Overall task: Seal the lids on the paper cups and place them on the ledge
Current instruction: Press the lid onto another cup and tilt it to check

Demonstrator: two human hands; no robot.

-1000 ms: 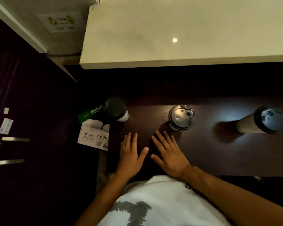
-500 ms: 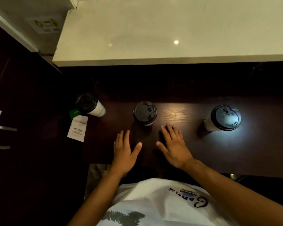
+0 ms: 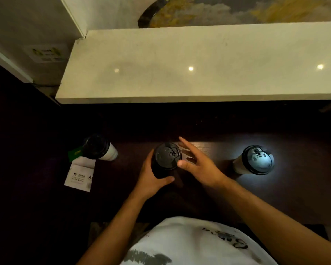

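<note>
Three white paper cups with black lids stand in a row on a dark wooden table (image 3: 208,203). My left hand (image 3: 151,180) is wrapped around the side of the middle cup (image 3: 167,156). Just right of that cup's lid hovers my right hand (image 3: 197,164), fingers spread, thumb tip at the lid's rim. The left cup (image 3: 100,150) stands at the table's left edge. The right cup (image 3: 256,159) is lit by a bright spot. The pale stone ledge (image 3: 180,73) runs across the view beyond the table, higher up, with nothing on it.
A white paper pack (image 3: 79,174) with a green label lies below the table's left edge, beside the left cup. A white wall corner (image 3: 73,25) rises at the ledge's left end. Behind the ledge is a round dark-rimmed patterned surface (image 3: 218,10).
Both hands lay flat on the table in front of the middle cup. Now my left hand grips that cup's side and my right hand has risen to its lid. The view tilted up.
</note>
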